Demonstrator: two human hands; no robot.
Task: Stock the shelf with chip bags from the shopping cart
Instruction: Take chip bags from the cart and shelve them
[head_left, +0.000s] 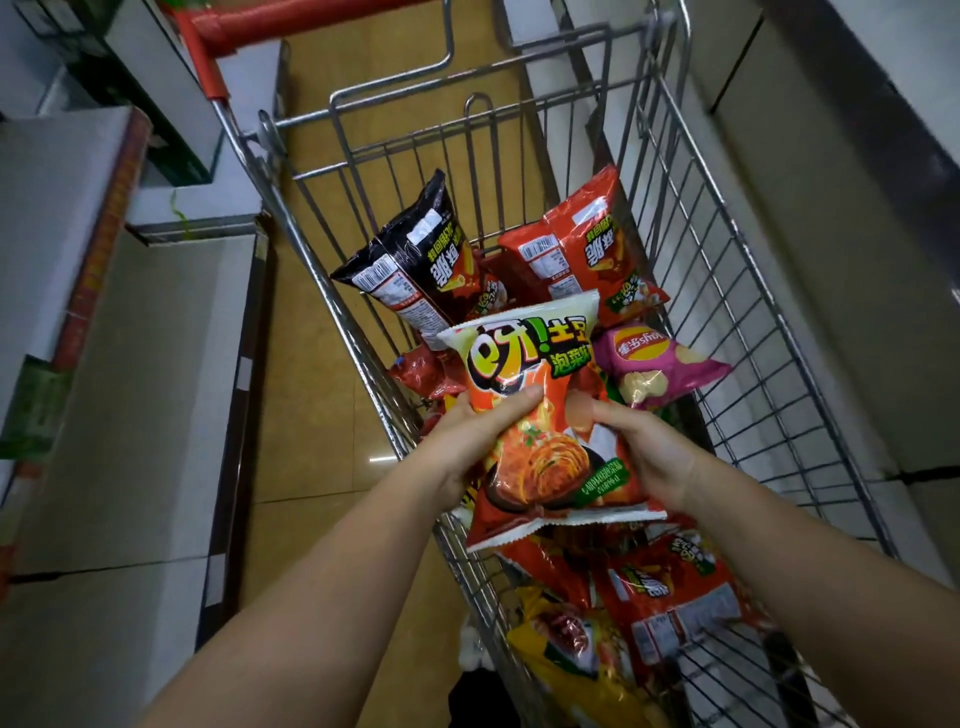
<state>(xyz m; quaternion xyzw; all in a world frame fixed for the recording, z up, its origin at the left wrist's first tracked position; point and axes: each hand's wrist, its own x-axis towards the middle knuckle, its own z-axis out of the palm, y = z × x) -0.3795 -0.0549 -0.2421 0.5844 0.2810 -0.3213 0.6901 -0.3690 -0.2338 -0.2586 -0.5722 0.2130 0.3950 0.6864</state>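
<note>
Orange chip bag (540, 415) in both-hand grip, left hand (470, 431), right hand (649, 447), above wire cart (753, 312) of black bag (410, 260), pink bag (654, 364).

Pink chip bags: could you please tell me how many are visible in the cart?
1: the pink bag lies in the cart, right of the orange bag held in both hands. Others may be hidden underneath.

We see glossy plastic film on the orange chip bag (540, 415) that our two grips hold, its sheen catching light. Beyond the grips, the black bag (410, 260) and red bag (571, 244) look equally slick and crinkled. The shopping cart (727, 291) around them is bare, shiny metal wire. Left of the grips, the floor (311, 395) looks smooth and polished.
</note>
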